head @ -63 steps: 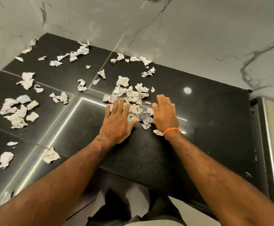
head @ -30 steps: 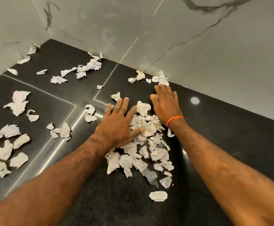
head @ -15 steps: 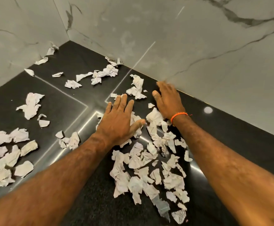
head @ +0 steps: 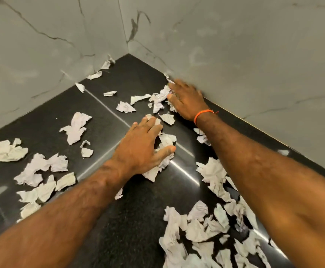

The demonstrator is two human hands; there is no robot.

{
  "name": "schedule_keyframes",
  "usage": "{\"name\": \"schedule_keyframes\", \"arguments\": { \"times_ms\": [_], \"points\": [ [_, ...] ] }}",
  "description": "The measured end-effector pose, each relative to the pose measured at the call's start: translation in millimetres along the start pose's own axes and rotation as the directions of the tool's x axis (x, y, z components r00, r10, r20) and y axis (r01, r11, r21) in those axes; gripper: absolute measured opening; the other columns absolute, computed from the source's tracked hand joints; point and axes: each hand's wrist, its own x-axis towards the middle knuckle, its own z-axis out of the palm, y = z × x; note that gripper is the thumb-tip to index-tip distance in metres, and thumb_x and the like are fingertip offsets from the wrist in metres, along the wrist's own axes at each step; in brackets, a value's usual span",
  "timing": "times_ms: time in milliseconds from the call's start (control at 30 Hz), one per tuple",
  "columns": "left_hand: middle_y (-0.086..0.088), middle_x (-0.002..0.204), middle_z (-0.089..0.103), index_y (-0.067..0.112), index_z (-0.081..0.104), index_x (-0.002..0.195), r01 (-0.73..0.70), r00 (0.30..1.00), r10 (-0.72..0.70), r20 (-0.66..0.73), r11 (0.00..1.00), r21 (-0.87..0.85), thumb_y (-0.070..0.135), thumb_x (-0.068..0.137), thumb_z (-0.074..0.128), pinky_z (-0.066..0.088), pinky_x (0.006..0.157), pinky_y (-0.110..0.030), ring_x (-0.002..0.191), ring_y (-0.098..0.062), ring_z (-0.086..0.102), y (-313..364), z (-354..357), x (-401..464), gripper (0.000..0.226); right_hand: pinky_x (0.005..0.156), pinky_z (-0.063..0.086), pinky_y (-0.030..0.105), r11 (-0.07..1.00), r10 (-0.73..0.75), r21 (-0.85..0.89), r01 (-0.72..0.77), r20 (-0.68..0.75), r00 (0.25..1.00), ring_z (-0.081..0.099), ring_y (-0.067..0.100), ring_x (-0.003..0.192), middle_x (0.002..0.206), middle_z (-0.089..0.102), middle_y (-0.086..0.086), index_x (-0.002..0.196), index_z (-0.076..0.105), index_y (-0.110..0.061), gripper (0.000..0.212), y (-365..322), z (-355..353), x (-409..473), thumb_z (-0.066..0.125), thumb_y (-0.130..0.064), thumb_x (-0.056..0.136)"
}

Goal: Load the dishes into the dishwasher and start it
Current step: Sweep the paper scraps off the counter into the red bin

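Observation:
No dishes or dishwasher appear in view. Torn white paper scraps (head: 76, 128) lie scattered over a glossy black stone counter (head: 45, 117). My left hand (head: 144, 147) lies flat with fingers spread on scraps near the counter's middle. My right hand (head: 186, 101), with an orange thread at the wrist, reaches to the back wall and rests flat against a cluster of scraps (head: 157, 99) there. A larger heap of scraps (head: 206, 229) sits by my right forearm at the lower right.
Grey marble-look walls (head: 235, 55) meet in a corner behind the counter. More paper scraps (head: 39, 171) cover the left side. Bright seams and light reflections cross the black surface.
Both hands have moved further back and left toward the wall corner, my right hand reaching the scraps at the wall. The gathered heap now lies behind them, near my right forearm.

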Motion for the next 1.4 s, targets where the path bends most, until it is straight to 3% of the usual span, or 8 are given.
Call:
{"name": "schedule_keyframes", "arguments": {
  "times_ms": [200, 367, 500, 633, 867, 1067, 1267, 1400],
  "points": [
    [-0.01, 0.157, 0.037, 0.015, 0.048, 0.138, 0.08, 0.961, -0.088, -0.263, 0.996, -0.039, 0.074, 0.088, 0.053, 0.035, 0.116, -0.038, 0.146, -0.025, 0.033, -33, -7, -12, 0.077, 0.108, 0.044, 0.032, 0.818, -0.141, 0.561, 0.125, -0.015, 0.99, 0.061, 0.007, 0.118, 0.125, 0.069, -0.006, 0.121, 0.071, -0.022, 0.035, -21, 9, -9, 0.047, -0.038, 0.102],
    [-0.014, 0.169, -0.009, 0.012, 0.002, 0.162, 0.154, 0.987, -0.157, 0.034, 0.985, 0.075, 0.087, 0.087, 0.023, 0.001, 0.126, -0.051, 0.156, -0.028, -0.012, -45, 0, -24, 0.108, 0.123, 0.006, 0.046, 0.992, -0.113, 0.066, 0.105, 0.137, 0.984, 0.016, 0.023, 0.153, 0.163, 0.029, -0.003, 0.15, 0.043, -0.03, 0.045, -36, 19, -12, 0.036, -0.04, 0.107],
    [-0.006, 0.17, 0.0, 0.016, 0.007, 0.162, 0.094, 0.99, -0.093, 0.106, 0.996, -0.007, 0.083, 0.09, 0.021, 0.0, 0.127, -0.05, 0.156, -0.022, -0.008, -32, 1, -57, 0.1, 0.123, -0.008, 0.046, 0.97, -0.222, 0.163, 0.183, 0.271, 0.937, 0.001, 0.018, 0.154, 0.164, 0.021, -0.011, 0.152, 0.04, -0.032, 0.044, -59, 21, -66, 0.033, -0.039, 0.108],
    [-0.005, 0.146, 0.049, 0.019, 0.044, 0.143, 0.023, 0.987, -0.045, -0.152, 0.99, -0.139, 0.084, 0.09, 0.033, 0.033, 0.117, -0.042, 0.14, -0.027, 0.042, -16, -4, -97, 0.084, 0.12, 0.015, 0.023, 0.913, -0.199, 0.401, 0.071, 0.288, 0.937, 0.032, 0.007, 0.144, 0.154, 0.045, -0.007, 0.144, 0.052, -0.033, 0.039, -71, -3, -132, 0.041, -0.037, 0.107],
    [-0.009, 0.168, -0.016, 0.023, 0.002, 0.162, -0.007, 0.991, 0.011, 0.131, 0.999, -0.032, 0.089, 0.087, 0.011, -0.006, 0.125, -0.051, 0.154, -0.027, -0.018, 25, 11, -138, 0.101, 0.122, 0.001, 0.058, 0.959, 0.277, -0.105, -0.262, 0.172, 0.946, 0.003, 0.029, 0.154, 0.167, 0.012, 0.002, 0.157, 0.026, -0.026, 0.052, -28, -15, -221, 0.026, -0.043, 0.108],
    [-0.012, 0.169, -0.011, 0.016, 0.009, 0.161, 0.081, 0.994, -0.087, -0.061, 0.993, -0.086, 0.079, 0.095, 0.013, -0.004, 0.126, -0.052, 0.155, -0.027, -0.015, 56, 11, -179, 0.092, 0.122, 0.018, 0.032, 0.924, 0.161, 0.335, -0.184, 0.096, 0.982, 0.03, 0.012, 0.147, 0.159, 0.038, -0.005, 0.153, 0.039, -0.028, 0.047, -77, -20, -276, 0.035, -0.04, 0.108],
    [-0.011, 0.167, -0.02, 0.016, -0.005, 0.162, -0.27, 0.955, 0.267, 0.128, 0.963, 0.007, 0.086, 0.089, 0.019, -0.007, 0.125, -0.054, 0.152, -0.026, -0.027, 87, 20, -210, 0.104, 0.11, 0.026, 0.068, 0.808, 0.573, -0.128, -0.575, -0.056, 0.817, 0.033, 0.034, 0.14, 0.156, 0.032, 0.0, 0.135, 0.047, -0.024, 0.054, -46, -15, -351, 0.018, -0.05, 0.098],
    [-0.012, 0.168, -0.015, 0.015, -0.003, 0.161, -0.282, 0.949, 0.262, 0.174, 0.954, 0.104, 0.075, 0.095, 0.022, -0.008, 0.124, -0.054, 0.153, -0.028, -0.023, 89, 30, -213, 0.093, 0.122, 0.009, 0.055, 0.907, 0.418, 0.041, -0.419, 0.025, 0.908, 0.015, 0.027, 0.153, 0.164, 0.022, 0.001, 0.154, 0.031, -0.024, 0.06, -89, 12, -361, 0.015, -0.052, 0.103]
  ]
}}
